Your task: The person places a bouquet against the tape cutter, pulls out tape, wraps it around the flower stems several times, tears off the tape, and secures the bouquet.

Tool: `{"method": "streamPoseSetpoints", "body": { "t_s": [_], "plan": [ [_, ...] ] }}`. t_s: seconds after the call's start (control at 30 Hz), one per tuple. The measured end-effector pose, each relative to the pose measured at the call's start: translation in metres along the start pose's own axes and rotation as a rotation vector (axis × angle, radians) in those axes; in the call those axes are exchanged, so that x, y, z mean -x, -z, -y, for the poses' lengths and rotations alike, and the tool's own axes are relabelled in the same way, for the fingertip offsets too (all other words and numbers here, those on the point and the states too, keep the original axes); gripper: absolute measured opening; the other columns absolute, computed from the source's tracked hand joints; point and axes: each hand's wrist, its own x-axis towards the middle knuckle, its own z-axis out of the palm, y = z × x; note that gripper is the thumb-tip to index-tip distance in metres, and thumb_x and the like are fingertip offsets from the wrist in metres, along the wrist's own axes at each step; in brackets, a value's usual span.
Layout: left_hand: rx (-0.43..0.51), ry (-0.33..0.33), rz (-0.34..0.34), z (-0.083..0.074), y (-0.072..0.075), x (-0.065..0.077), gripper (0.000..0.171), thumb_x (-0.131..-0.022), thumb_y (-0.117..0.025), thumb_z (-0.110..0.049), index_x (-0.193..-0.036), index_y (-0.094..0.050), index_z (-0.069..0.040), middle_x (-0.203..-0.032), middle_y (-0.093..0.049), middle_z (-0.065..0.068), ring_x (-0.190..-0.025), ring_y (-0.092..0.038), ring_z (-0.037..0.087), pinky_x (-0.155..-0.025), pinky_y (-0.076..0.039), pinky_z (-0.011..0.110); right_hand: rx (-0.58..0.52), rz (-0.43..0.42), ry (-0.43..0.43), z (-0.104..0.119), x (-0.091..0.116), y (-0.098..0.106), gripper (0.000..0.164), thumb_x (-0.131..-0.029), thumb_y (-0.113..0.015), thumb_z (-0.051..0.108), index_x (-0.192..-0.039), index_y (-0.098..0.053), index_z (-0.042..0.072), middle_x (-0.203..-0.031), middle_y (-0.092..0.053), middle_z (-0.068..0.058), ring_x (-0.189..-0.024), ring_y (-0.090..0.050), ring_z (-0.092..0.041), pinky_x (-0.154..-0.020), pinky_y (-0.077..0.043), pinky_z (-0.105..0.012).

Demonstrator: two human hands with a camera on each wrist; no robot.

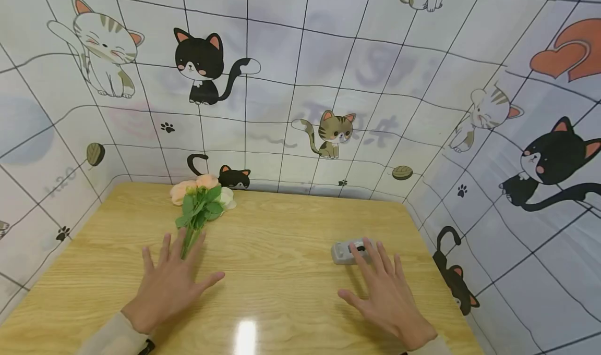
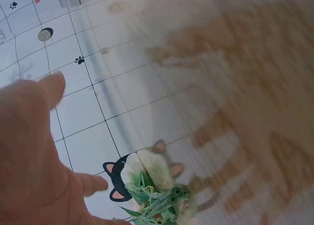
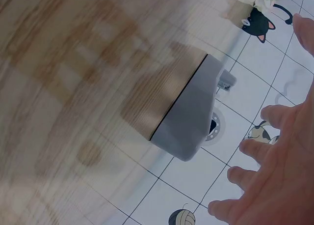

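A bunch of artificial-looking flowers, peach and white with green leaves, lies toward the back left of the wooden table. My left hand is spread palm down at the stem end, holding nothing; its fingertips overlap the stems in the head view. The left wrist view shows the cut stem ends beyond the fingers. On the right is a grey tape dispenser, its wheel visible in the right wrist view. My right hand, fingers spread, is just in front of it, fingertips partly covering it in the head view.
The light wooden table is glossy, with a bright reflection near its front. A white grid-patterned cloth with cartoon cats hangs behind it and along both sides.
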Motion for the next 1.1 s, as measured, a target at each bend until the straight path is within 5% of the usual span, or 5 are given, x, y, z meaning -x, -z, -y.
{"method": "streamPoseSetpoints", "body": {
  "t_s": [0.3, 0.53, 0.67, 0.83, 1.1],
  "plan": [
    [0.02, 0.1, 0.023, 0.009, 0.005, -0.005, 0.105, -0.11, -0.065, -0.077, -0.182, -0.034, -0.007, -0.178, -0.03, 0.049, -0.155, -0.038, 0.082, -0.117, -0.03, 0.102, 0.026, -0.011, 0.009, 0.004, -0.001, -0.003, 0.102, -0.105, -0.074, 0.074, -0.186, -0.031, 0.03, -0.195, -0.027, -0.013, -0.178, -0.029, -0.053, -0.134, -0.03, -0.087],
    [0.035, 0.117, 0.021, 0.021, 0.007, -0.009, 0.097, -0.112, -0.075, -0.056, -0.178, -0.036, 0.004, -0.149, -0.052, 0.056, -0.12, -0.063, 0.073, -0.075, -0.061, 0.078, 0.004, -0.015, 0.005, 0.008, -0.004, -0.004, 0.1, -0.105, -0.077, 0.069, -0.186, -0.033, 0.03, -0.194, -0.031, -0.013, -0.177, -0.033, -0.051, -0.134, -0.034, -0.084],
    [0.054, 0.097, 0.005, 0.027, 0.007, -0.009, 0.091, -0.111, -0.08, -0.044, -0.172, -0.041, 0.012, -0.131, -0.059, 0.053, -0.1, -0.069, 0.059, -0.06, -0.06, 0.059, 0.0, -0.019, 0.01, 0.012, -0.006, -0.004, 0.096, -0.106, -0.077, 0.068, -0.184, -0.037, 0.027, -0.193, -0.033, -0.014, -0.176, -0.034, -0.052, -0.134, -0.038, -0.081],
    [0.077, 0.062, -0.012, 0.029, 0.008, -0.011, 0.072, -0.11, -0.083, -0.029, -0.15, -0.056, 0.024, -0.112, -0.065, 0.048, -0.084, -0.075, 0.048, -0.06, -0.064, 0.055, 0.006, -0.032, 0.022, 0.016, -0.008, -0.006, 0.092, -0.108, -0.076, 0.066, -0.182, -0.043, 0.024, -0.192, -0.036, -0.014, -0.175, -0.038, -0.051, -0.133, -0.042, -0.077],
    [0.13, 0.073, 0.009, 0.026, 0.006, -0.015, 0.036, -0.109, -0.082, -0.011, -0.115, -0.067, 0.022, -0.084, -0.068, 0.023, -0.063, -0.061, 0.023, -0.052, -0.052, 0.038, -0.015, -0.02, 0.011, 0.023, -0.014, -0.007, 0.084, -0.111, -0.075, 0.062, -0.179, -0.048, 0.021, -0.187, -0.044, -0.016, -0.172, -0.043, -0.052, -0.129, -0.046, -0.077]
  ]
}}
